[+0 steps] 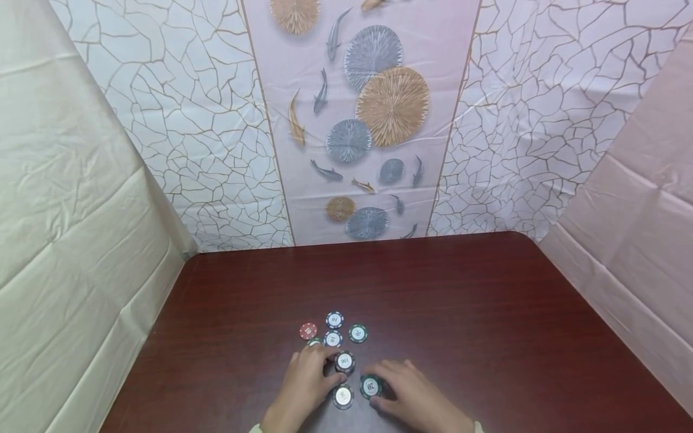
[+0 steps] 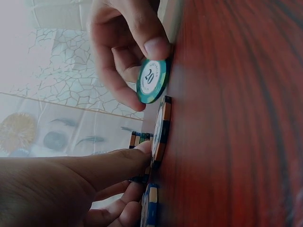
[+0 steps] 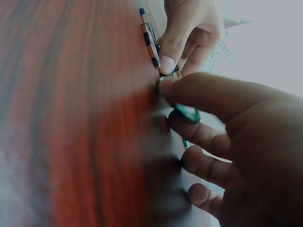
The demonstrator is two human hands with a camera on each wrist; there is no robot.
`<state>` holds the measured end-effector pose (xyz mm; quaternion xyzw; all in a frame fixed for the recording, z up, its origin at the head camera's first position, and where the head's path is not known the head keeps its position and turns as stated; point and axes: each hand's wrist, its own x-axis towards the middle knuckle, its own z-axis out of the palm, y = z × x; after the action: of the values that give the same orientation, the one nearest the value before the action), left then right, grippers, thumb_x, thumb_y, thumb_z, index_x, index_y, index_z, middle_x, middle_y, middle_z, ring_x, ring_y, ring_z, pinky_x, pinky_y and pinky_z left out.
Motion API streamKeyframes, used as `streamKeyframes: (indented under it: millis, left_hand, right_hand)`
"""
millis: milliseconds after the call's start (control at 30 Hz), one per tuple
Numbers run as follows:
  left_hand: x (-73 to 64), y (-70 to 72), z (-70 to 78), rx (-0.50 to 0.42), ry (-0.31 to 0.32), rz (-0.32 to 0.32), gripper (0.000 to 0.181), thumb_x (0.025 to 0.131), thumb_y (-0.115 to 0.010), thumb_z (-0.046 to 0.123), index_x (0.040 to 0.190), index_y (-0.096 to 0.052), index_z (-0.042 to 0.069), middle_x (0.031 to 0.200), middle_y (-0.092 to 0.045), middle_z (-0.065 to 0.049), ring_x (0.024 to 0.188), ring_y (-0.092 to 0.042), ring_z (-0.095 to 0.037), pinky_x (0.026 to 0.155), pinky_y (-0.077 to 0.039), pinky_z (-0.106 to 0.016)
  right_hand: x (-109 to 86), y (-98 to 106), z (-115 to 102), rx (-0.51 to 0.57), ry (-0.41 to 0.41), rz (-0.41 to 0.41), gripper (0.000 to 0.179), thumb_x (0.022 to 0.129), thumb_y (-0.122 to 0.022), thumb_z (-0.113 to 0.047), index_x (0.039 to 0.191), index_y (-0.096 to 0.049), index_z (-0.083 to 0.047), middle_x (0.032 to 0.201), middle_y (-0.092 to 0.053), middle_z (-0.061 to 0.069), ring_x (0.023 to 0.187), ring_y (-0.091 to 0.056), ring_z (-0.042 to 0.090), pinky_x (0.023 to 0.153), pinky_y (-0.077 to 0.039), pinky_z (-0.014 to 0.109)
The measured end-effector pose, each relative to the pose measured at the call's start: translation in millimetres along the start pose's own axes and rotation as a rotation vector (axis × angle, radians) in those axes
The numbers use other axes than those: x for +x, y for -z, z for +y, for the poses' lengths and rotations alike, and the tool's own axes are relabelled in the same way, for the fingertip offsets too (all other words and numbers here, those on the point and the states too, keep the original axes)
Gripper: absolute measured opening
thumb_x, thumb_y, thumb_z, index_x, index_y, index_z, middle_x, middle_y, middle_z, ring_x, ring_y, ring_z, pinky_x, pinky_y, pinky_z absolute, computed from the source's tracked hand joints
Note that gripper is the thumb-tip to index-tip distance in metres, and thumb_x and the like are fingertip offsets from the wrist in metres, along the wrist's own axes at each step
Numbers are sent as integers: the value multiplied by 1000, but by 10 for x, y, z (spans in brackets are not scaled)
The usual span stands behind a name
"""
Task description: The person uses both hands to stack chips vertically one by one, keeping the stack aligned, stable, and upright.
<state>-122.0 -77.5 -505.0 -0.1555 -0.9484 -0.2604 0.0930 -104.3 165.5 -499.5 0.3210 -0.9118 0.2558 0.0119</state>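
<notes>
My left hand (image 1: 307, 379) grips a small stack of poker chips (image 1: 344, 361), thumb on the near side and fingers on the far side; its top chip reads 100. A green 20 poker chip (image 1: 370, 386) is pinched between the thumb and fingers of my right hand (image 1: 411, 388), just right of the stack. The left wrist view shows this green chip (image 2: 152, 80) tilted, close to the tabletop. Nearer me than the stack lies a dark-edged chip (image 1: 343, 396), untouched by the right hand. The left hand partly covers another green chip (image 1: 314, 341).
Beyond the hands, a red chip (image 1: 308, 331), two blue-edged chips, one farther (image 1: 334, 319) and one nearer (image 1: 332, 339), and a green chip (image 1: 358, 333) lie on the dark red wooden table (image 1: 487, 313). Patterned cloth (image 1: 216, 120) hangs behind the table's far edge.
</notes>
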Motion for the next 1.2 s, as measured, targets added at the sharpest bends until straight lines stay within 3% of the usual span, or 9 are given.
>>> streamKeyframes:
  millis: [100, 233, 333, 467, 600, 1200]
  left_hand:
    - [-1, 2, 4, -1, 7, -6, 44, 71, -96, 25, 112, -81, 18, 98, -76, 4, 98, -71, -21, 82, -51, -48]
    - [5, 10, 9, -8, 10, -6, 45, 72, -96, 25, 113, -81, 18, 98, -76, 4, 98, -71, -21, 81, -50, -47]
    - [9, 19, 9, -6, 1, 4, 44, 71, -96, 25, 113, -81, 18, 97, -76, 4, 98, -70, -21, 81, -50, -46]
    - [9, 21, -3, 2, -10, 14, 44, 71, -96, 25, 112, -81, 19, 97, -76, 4, 98, -71, -21, 80, -50, -46]
    - [11, 17, -12, 4, -9, 18, 44, 71, -96, 25, 112, -81, 18, 98, -77, 4, 98, -71, -21, 80, -50, -46]
    - [19, 11, -15, 7, -10, 2, 45, 72, -96, 25, 113, -82, 18, 101, -78, 1, 100, -71, -22, 79, -51, -46]
  right_hand:
    - [-10, -12, 1, -9, 7, 29, 44, 86, -84, -23, 128, -70, -23, 110, -67, -19, 104, -61, 1, 94, -51, 55]
    - [4, 7, 9, -8, -3, 39, 42, 86, -84, -23, 126, -71, -21, 110, -67, -17, 103, -61, 5, 93, -52, 47]
    - [38, -2, 23, 53, -37, 54, 39, 87, -85, -29, 124, -72, -21, 110, -64, -17, 103, -57, 4, 92, -52, 39]
    - [96, -63, 40, 165, -45, 150, 40, 85, -88, -34, 120, -75, -21, 106, -61, -13, 100, -48, 3, 85, -49, 29]
    - [164, -119, 26, 230, -46, 228, 39, 83, -88, -34, 118, -76, -21, 101, -61, -12, 97, -46, 4, 83, -45, 28]
    - [470, -231, -69, 175, -81, 205, 41, 83, -88, -23, 121, -73, -16, 108, -68, -7, 99, -54, 8, 91, -46, 37]
